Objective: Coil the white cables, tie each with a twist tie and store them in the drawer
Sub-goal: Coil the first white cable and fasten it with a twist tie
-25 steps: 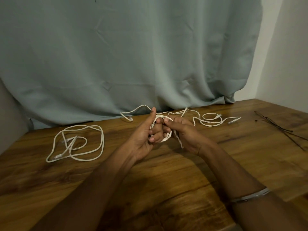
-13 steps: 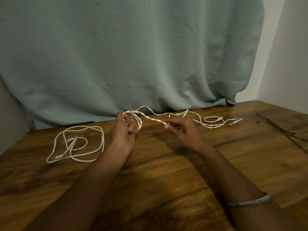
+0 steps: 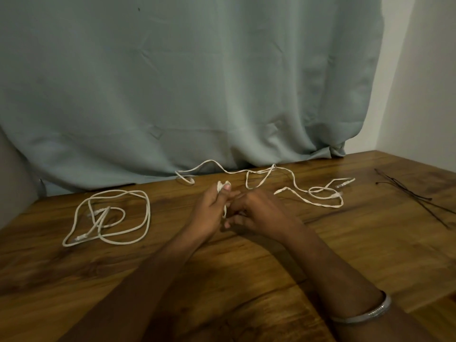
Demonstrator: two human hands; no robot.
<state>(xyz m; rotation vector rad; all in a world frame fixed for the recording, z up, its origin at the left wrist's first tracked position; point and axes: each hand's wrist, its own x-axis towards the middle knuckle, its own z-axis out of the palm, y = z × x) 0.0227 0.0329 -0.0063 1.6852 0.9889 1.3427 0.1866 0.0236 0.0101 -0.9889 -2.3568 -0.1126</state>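
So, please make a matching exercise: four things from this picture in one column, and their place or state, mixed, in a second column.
Things:
1. loose white cable
2. twist ties
3. left hand
4. bracelet

Places or states:
a. on the right wrist
b. far right of the table
c. lying on the table's left side
d. holding a small coil of cable

Pairs: 1-c, 2-b, 3-d, 4-a

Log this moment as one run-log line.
step: coiling | left hand: holds cable coil | right hand: feeds cable, grip unclear | second cable: loose on table | twist ties: untouched
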